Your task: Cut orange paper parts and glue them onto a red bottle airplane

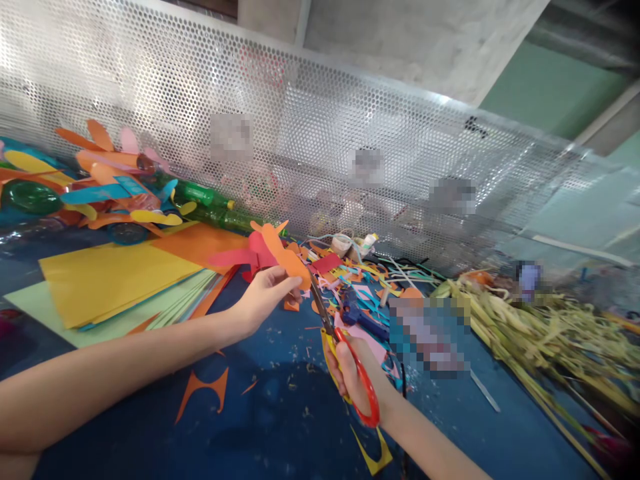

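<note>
Pinched in my left hand is an orange paper cutout with a rounded, wavy outline and a forked far end. My right hand grips a pair of scissors with red and yellow handles. The dark blades point up and away from me, and their tips lie beside the near edge of the cutout. Whether the blades touch the paper I cannot tell. Behind the cutout are red paper pieces. A dark blue glue gun lies just beyond my right hand.
Sheets of coloured paper are stacked at left, below plastic bottles with paper shapes. Paper scraps litter the middle, and orange and yellow offcuts lie nearer me. Dried plant leaves cover the right. A perforated metal screen stands behind.
</note>
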Demonstrator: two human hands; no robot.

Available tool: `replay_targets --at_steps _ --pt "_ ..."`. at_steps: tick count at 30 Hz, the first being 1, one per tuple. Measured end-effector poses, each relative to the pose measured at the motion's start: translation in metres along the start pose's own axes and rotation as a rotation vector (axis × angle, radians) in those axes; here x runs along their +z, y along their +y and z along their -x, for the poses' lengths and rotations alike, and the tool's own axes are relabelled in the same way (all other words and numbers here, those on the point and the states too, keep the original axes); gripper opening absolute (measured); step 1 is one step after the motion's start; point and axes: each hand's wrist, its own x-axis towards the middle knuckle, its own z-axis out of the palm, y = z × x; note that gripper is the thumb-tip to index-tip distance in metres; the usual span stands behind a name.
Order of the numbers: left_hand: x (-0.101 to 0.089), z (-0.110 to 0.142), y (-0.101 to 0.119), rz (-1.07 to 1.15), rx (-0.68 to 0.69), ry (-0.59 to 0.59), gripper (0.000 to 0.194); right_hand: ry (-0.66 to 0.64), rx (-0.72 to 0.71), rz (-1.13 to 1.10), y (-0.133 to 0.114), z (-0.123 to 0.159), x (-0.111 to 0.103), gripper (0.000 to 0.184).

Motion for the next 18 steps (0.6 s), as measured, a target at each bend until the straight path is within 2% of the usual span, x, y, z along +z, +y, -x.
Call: replay_targets --at_steps 18 --pt "0.0 -0.0013 0.0032 0.032 -0.011 0.015 0.013 -0.019 0.032 0.037 -0.0025 -0.0006 -0.0026 0.052"
